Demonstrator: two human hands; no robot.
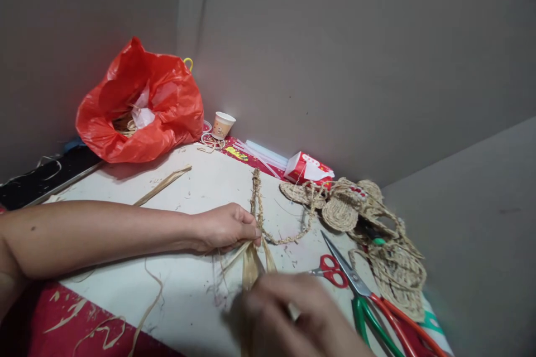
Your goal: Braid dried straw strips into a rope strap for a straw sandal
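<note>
My left hand (228, 227) rests on the white tabletop (188, 290) with its fingers pinched on the end of a braided straw cord (256, 201), where loose straw strips (251, 268) fan out. The braid runs away from me and curves right toward woven straw pieces (339, 209). My right hand (288, 318) is close to the camera and blurred, its fingers curled around the loose straw strips just below the left hand's pinch.
A red plastic bag (140, 103) holding straw sits at the back left, a paper cup (221, 124) beside it. A red and white carton (307, 167) lies by the wall. Small red scissors (330, 269) and large green-and-red-handled scissors (364, 295) lie at right, next to woven straw sandals (397, 273).
</note>
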